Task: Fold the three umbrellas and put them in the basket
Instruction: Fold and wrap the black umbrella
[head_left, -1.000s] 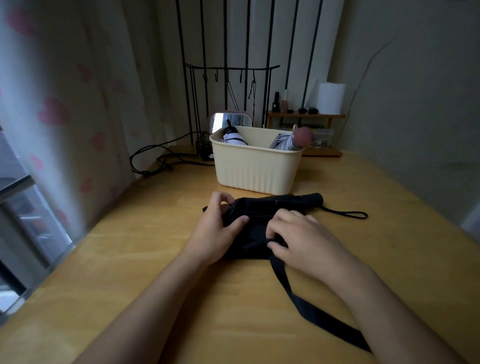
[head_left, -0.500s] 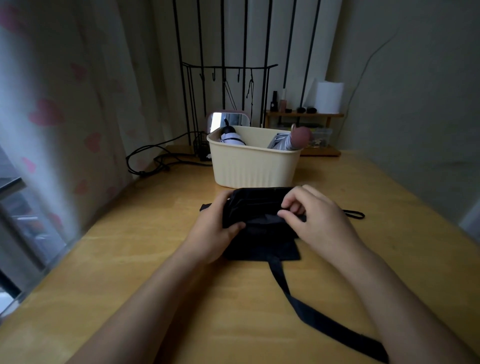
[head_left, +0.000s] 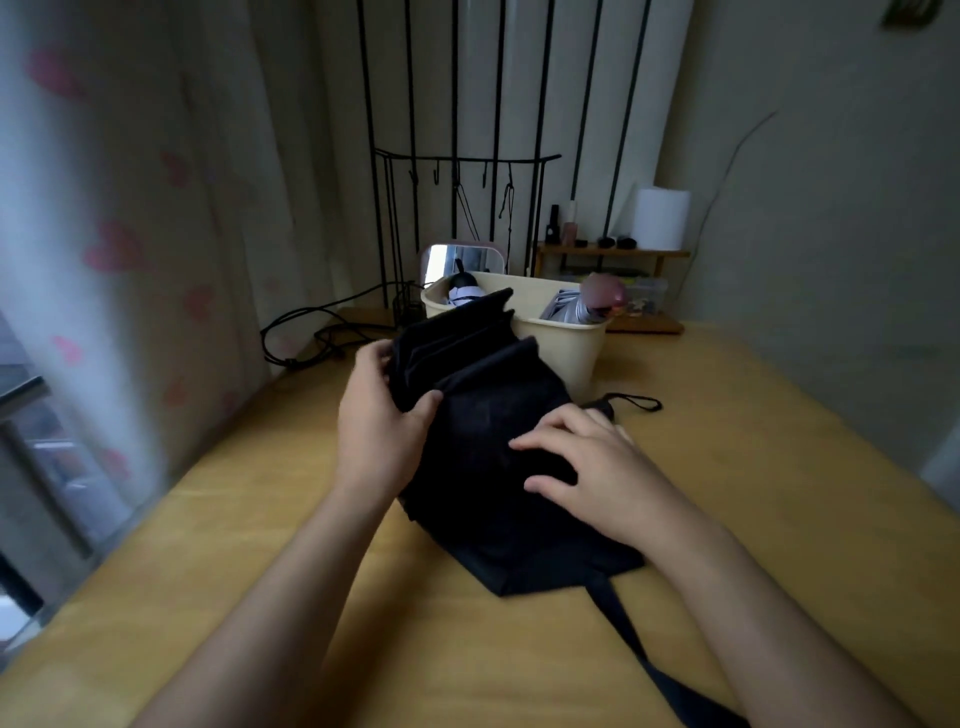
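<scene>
Two folded umbrellas already sit in the cream basket: a black-and-white umbrella on the left and a pink-handled umbrella on the right. The black umbrella lies mid-bench just before the basket, with its pleats half gathered and its strap loose. The left grip pinches its folds. The right grip presses on it with flat fingers. A heart-print curtain hangs along the left edge of the wooden bench.
</scene>
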